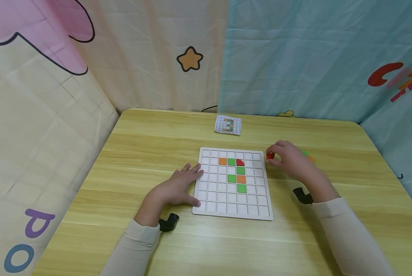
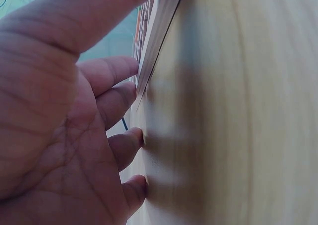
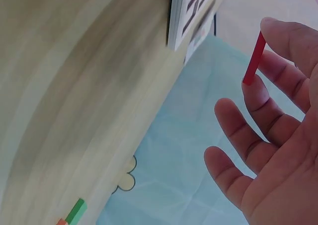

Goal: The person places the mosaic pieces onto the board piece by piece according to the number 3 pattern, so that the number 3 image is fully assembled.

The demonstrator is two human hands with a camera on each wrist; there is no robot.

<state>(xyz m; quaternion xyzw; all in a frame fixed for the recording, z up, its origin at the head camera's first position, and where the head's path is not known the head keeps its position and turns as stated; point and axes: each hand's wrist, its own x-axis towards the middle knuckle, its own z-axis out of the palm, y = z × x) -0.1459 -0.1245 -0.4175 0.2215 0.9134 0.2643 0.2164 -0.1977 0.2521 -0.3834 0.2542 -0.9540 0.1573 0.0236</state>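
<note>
A white grid board lies mid-table, with several green, orange and red tiles set in its squares. One of them is a red quarter-round tile near the upper right. My left hand rests at the board's left edge, fingers spread and fairly straight, thumb on the lower left corner. In the head view, my right hand is just past the board's upper right corner. It pinches a small flat red tile between thumb and fingertips, held edge-on in the right wrist view.
Behind the board lies a small printed pattern card. Loose green and orange tiles lie beyond the right hand, partly hidden by it. Black curved pieces show beside both wrists. Printed curtains stand behind the table.
</note>
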